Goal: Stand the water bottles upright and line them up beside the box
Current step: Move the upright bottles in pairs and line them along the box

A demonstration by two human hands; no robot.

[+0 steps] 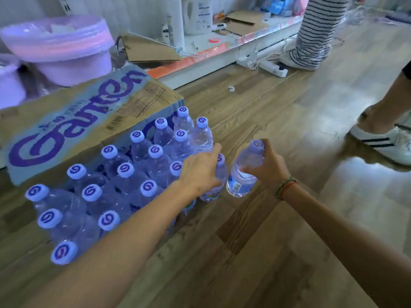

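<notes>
Several clear water bottles with pale blue caps [126,174] stand upright in rows on the wooden floor, right beside a cardboard box [73,121] with purple lettering. My left hand [200,170] grips one upright bottle [219,174] at the near right end of the rows. My right hand [265,165] holds another bottle [242,174] by its neck and shoulder, tilted slightly, just to the right of that one. A further bottle [202,136] stands alone at the far right of the group.
A stack of pink and purple plastic basins [60,47] sits behind the box. A low white shelf [222,52] with cardboard and jugs runs along the back. Another person's striped trouser leg [315,41] and white sneaker [387,141] stand on the floor to the right.
</notes>
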